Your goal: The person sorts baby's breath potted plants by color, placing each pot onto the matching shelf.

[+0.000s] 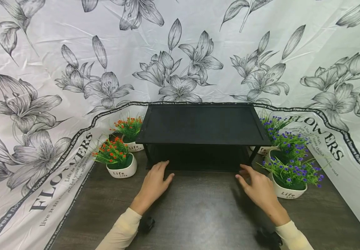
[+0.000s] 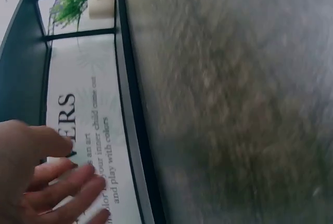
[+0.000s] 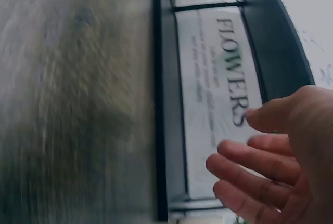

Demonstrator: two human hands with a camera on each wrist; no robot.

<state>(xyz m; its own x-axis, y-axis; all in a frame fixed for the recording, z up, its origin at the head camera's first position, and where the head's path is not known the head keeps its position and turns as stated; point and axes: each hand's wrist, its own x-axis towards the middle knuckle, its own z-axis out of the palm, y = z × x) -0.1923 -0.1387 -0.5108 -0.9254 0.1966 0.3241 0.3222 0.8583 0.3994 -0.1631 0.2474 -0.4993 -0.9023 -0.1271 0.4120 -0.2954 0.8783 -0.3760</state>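
Note:
A black two-tier shelf rack (image 1: 203,125) stands on the dark wooden table against the back cloth, its lower tier (image 1: 198,158) bare beneath the top panel. At its front left corner is my left hand (image 1: 153,184), fingers relaxed and thumb apart, fingertips overlapping the lower tier's edge. The right hand (image 1: 259,187) is at the front right corner with fingers loosely bent, near the front leg. In the left wrist view the left hand (image 2: 57,182) shows spread fingers with nothing between them. The right wrist view likewise shows the right hand (image 3: 276,161) with an unfilled palm.
White pots with orange flowers (image 1: 120,170) sit left of the rack. Several pots with purple flowers (image 1: 289,189) stand on its right, close to the right hand. A white cloth (image 1: 180,69) printed with lilies covers the wall behind. Dark table surface (image 1: 205,211) lies between the forearms.

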